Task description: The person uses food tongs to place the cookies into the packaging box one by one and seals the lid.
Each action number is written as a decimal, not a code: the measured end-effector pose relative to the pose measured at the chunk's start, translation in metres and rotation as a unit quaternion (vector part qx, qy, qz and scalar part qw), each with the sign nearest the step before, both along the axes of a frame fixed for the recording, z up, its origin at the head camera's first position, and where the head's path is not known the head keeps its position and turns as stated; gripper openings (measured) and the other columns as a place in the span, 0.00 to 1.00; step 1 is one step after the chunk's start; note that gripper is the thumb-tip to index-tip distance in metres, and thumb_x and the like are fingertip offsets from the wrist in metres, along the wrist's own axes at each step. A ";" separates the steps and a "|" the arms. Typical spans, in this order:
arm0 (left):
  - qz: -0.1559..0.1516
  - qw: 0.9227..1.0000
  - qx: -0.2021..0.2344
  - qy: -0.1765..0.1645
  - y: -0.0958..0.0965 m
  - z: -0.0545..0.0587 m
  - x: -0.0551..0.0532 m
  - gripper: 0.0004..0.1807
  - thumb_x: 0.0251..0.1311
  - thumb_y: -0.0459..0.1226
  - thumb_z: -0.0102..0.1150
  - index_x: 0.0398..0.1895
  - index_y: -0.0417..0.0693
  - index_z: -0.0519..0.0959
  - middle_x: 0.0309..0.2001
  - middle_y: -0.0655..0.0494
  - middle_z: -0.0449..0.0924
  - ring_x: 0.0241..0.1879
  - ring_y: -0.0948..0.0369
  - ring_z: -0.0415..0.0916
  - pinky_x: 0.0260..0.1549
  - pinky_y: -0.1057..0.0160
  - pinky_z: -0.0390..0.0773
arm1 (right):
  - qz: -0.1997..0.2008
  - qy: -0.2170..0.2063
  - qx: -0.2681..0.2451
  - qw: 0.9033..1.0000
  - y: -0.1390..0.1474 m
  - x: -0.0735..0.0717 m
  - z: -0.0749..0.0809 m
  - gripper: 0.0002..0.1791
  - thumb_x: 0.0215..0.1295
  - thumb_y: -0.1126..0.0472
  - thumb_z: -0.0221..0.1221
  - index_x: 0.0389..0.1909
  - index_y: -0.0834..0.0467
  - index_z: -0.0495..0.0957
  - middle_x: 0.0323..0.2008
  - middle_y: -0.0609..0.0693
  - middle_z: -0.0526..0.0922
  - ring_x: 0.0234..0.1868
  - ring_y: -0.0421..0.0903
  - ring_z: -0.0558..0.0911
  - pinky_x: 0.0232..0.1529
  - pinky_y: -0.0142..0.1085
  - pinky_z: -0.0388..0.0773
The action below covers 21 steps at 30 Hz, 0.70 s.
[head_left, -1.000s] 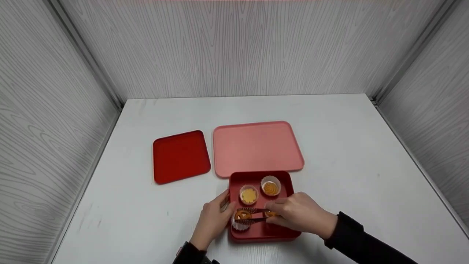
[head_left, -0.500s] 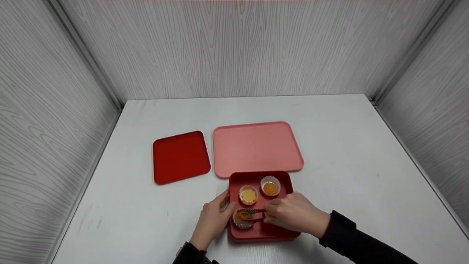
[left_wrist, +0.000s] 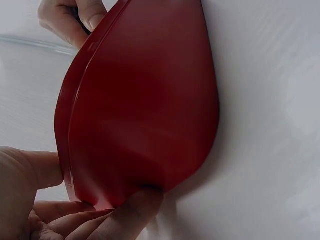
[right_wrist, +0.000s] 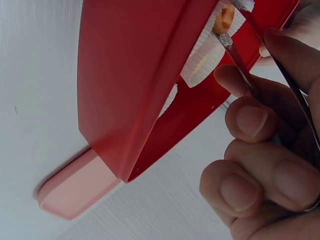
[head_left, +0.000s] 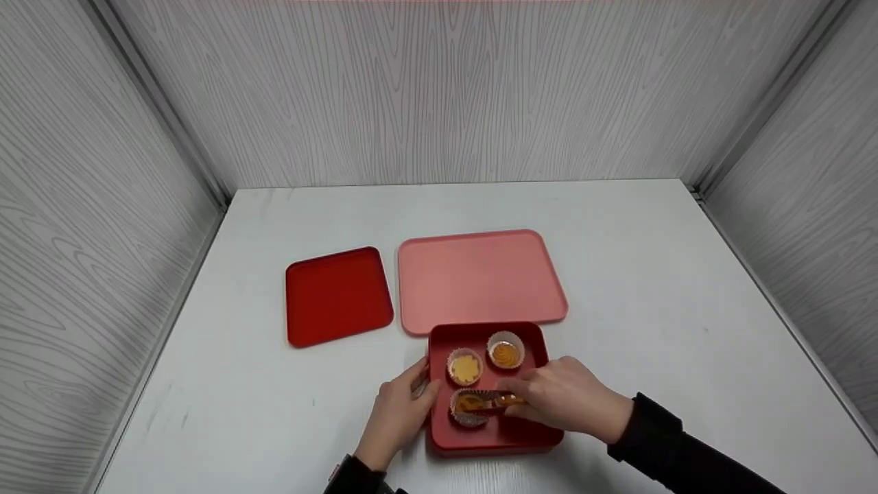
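My left hand [head_left: 401, 412] grips the left wall of a red square box [head_left: 494, 449]; in the left wrist view its thumb lies near the rim and its fingers on the outer wall. My right hand [head_left: 566, 394] holds metal tongs [right_wrist: 237, 62] over the box. Between their textured tips is an orange-brown cookie [right_wrist: 223, 20], inside a white pleated paper cup [head_left: 469, 420] at the box's near left. Behind it stand a cup with a pale yellow cookie [head_left: 466, 369] and one with a swirled orange cookie [head_left: 505, 354]. Another orange piece [head_left: 511, 400] is partly hidden by my right fingers.
Just behind the box lies a flat pink tray [head_left: 480, 281]. A smaller red tray [head_left: 339, 295] lies left of it on the white table [head_left: 638, 274]. Grey wood-grain panels [head_left: 439, 89] close in the back and both sides.
The tongs have lowered the cookie into the near-left paper cup, and that cup has shifted right, off the box's left wall. My left hand has stayed in place.
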<state>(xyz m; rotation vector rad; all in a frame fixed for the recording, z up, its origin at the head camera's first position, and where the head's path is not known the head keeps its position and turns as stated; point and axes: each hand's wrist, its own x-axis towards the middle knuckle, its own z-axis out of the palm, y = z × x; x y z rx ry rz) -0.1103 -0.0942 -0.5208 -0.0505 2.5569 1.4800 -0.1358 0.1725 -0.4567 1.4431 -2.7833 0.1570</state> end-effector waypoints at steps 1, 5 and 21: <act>0.000 1.000 -0.001 0.003 0.000 0.000 0.000 0.31 0.73 0.45 0.58 0.74 0.40 0.68 0.68 0.44 0.75 0.69 0.49 0.71 0.68 0.46 0.69 | -0.001 -0.005 0.000 1.000 0.000 0.000 0.000 0.16 0.63 0.46 0.70 0.47 0.50 0.87 0.17 0.41 0.79 0.14 0.33 0.63 0.15 0.28 0.56; -0.001 1.000 -0.003 0.008 0.000 0.000 0.001 0.32 0.73 0.46 0.59 0.74 0.40 0.69 0.68 0.44 0.75 0.69 0.49 0.71 0.68 0.46 0.69 | -0.004 -0.012 -0.008 1.000 -0.001 -0.002 -0.002 0.15 0.63 0.46 0.70 0.44 0.51 0.88 0.17 0.41 0.79 0.15 0.32 0.64 0.16 0.28 0.58; 0.004 1.000 -0.004 0.017 -0.001 -0.002 0.002 0.31 0.73 0.46 0.58 0.74 0.43 0.70 0.67 0.46 0.76 0.70 0.47 0.70 0.69 0.44 0.67 | 0.020 0.051 -0.082 0.995 0.010 -0.008 -0.002 0.18 0.60 0.47 0.72 0.23 0.50 0.75 0.17 0.37 0.68 0.16 0.30 0.59 0.17 0.24 0.50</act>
